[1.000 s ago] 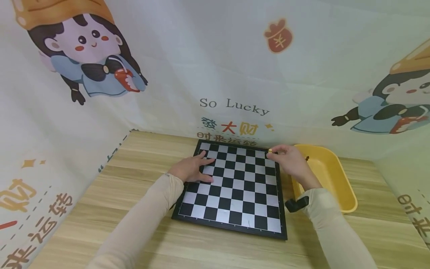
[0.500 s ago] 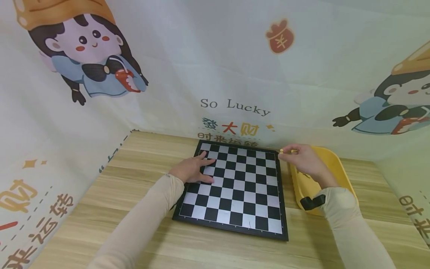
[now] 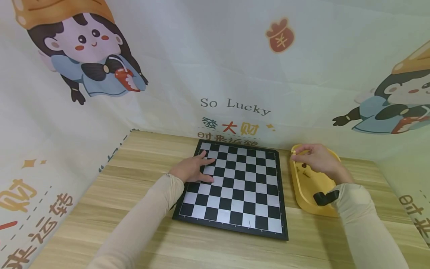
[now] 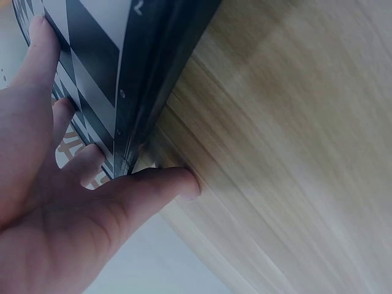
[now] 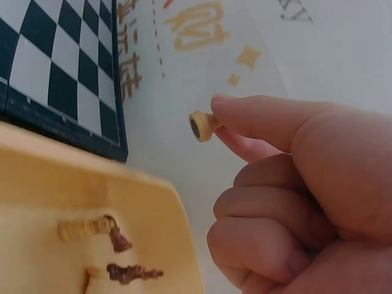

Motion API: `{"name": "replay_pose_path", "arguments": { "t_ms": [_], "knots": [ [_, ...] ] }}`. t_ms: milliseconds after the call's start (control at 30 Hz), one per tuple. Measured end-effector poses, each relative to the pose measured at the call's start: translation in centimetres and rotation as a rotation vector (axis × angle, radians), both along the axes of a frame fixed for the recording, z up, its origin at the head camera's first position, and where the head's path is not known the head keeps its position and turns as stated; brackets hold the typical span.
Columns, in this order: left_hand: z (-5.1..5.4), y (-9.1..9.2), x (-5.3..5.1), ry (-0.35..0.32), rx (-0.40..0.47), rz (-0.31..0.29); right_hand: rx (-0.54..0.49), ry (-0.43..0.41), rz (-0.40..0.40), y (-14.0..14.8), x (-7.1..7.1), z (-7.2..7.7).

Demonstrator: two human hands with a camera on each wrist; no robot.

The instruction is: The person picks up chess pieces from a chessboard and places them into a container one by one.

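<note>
A black-and-white chessboard (image 3: 231,186) lies on the wooden table. My left hand (image 3: 189,169) rests across its left edge with the fingers spread over the squares. In the left wrist view one finger (image 4: 165,179) of that hand reaches out past the board's rim. Over the yellow tray, my right hand (image 3: 315,158) pinches a small cream chess piece (image 5: 202,125) between thumb and forefinger. The piece is tilted, with its dark round base turned toward the right wrist camera. Its top is hidden by the fingertips, and the other fingers are curled into the palm.
The yellow tray (image 3: 299,200) stands right of the chessboard. Several loose pieces lie inside, among them a dark chess piece (image 5: 131,272) and a light chess piece (image 5: 76,229). A printed cloth (image 3: 231,67) hangs close behind the board and tray.
My right hand has moved right with the cream chess piece, from the board's far right corner to above the tray. My left hand and the board have stayed put.
</note>
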State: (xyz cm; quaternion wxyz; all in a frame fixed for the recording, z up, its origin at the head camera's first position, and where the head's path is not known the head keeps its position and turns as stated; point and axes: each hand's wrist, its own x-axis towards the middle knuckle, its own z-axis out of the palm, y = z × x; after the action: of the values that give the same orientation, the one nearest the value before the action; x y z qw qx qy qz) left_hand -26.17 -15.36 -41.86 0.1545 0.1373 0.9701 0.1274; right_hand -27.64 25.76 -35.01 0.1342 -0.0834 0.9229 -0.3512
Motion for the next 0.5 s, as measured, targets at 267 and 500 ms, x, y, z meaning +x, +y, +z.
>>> {"name": "replay_pose_path", "arguments": {
  "t_ms": [267,500],
  "knots": [
    [0.2,-0.1,0.1,-0.004,-0.007,0.008,0.009,-0.057,-0.043,1.3,-0.3,-0.4],
    [0.6,0.2,0.3,-0.006,-0.002,-0.004,0.01,-0.1,-0.057,2.6,-0.8,-1.3]
  ]
}}
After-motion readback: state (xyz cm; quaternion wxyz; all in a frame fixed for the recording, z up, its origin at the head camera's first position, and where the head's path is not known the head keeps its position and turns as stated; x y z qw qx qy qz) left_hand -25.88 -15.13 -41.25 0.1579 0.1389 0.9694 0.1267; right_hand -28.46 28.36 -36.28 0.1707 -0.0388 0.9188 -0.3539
